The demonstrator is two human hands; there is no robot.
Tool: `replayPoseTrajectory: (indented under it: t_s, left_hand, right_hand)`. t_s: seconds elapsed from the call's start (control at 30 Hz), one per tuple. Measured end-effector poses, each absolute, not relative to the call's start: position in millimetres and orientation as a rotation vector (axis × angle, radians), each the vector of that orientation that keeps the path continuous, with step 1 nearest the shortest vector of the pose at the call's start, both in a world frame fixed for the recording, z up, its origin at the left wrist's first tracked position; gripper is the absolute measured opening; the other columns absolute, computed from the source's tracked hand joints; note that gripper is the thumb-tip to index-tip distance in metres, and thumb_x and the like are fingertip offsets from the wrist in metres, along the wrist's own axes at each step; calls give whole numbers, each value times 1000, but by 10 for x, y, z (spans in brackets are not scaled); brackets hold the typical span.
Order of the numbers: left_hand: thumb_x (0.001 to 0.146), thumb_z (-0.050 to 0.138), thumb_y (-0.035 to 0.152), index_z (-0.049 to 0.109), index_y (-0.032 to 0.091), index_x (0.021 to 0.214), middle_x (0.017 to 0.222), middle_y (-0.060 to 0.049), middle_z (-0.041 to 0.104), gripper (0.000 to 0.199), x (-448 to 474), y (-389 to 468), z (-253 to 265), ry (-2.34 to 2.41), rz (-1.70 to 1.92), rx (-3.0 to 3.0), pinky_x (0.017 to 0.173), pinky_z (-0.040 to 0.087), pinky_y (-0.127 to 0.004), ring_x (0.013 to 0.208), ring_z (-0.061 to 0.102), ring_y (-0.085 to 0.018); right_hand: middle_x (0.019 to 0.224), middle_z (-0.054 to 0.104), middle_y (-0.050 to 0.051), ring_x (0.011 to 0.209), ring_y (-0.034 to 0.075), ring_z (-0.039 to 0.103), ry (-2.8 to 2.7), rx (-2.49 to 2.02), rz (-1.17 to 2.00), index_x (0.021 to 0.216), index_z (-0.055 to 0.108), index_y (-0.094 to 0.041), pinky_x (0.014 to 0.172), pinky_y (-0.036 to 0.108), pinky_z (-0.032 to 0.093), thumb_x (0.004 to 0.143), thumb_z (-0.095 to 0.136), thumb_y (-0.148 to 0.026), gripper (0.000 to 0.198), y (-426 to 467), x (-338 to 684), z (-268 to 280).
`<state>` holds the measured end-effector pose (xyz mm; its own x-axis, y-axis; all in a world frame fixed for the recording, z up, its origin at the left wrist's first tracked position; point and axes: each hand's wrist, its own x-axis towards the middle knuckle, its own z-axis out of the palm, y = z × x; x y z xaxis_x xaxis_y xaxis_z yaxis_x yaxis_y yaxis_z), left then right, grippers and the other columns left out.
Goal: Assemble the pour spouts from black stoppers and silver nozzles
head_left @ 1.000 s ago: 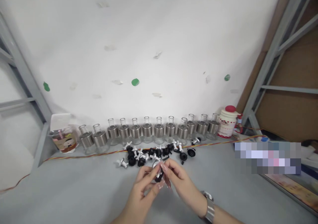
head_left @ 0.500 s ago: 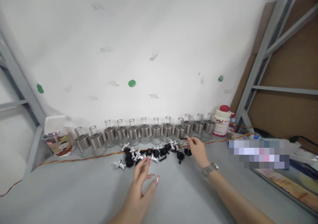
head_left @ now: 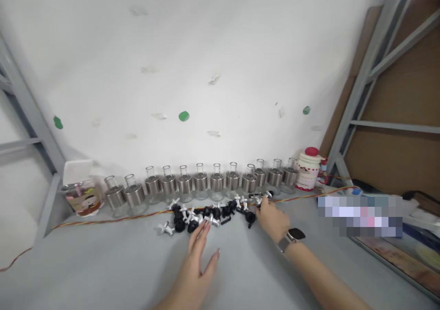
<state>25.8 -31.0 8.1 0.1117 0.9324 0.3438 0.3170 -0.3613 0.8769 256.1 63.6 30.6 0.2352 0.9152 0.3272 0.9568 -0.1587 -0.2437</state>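
Note:
A pile of small black caps and white cross-shaped parts lies on the grey tabletop. My left hand is flat and open, its fingertips almost touching the near edge of the pile. My right hand, with a watch on its wrist, rests at the right end of the pile. Its fingers curl over small parts there, beside a loose black cap. Whether it grips one is hidden. Behind the pile, a row of small glass bottles with silver collars stands along the wall.
A red-and-yellow twisted wire runs along the table in front of the bottles. A plastic drink cup stands at the left end, and a white jar with a red lid at the right. Grey metal rack posts flank the table.
One second ago both hands held a small part together near the table's middle. They have separated: the right hand reached out to the pile's right end, and the left hand opened toward the pile.

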Motion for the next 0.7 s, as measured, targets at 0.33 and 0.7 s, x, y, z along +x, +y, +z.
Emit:
replayPoseTrajectory:
  t_s: [0.33,0.7]
  left_hand:
    - [82,48,44,38,32,128,132,-7,45,48,295,-370,315,952,1125,1408,97,36,-40,110,52,-22]
    - [58,72,47,67,21,97,95,-4,70,47,276,-186,280,991,1181,897,74,51,-36,89,63,-23]
  right_hand:
    - [82,58,6,75,20,56,-1787,-1474,136,95,41,-18,67,29,40,80,49,-32,22,401,2255,583]
    - [92,57,2,83,16,53,-2082,-804,848,100,53,-23,77,29,42,81,54,-26,20,-53,1899,606]
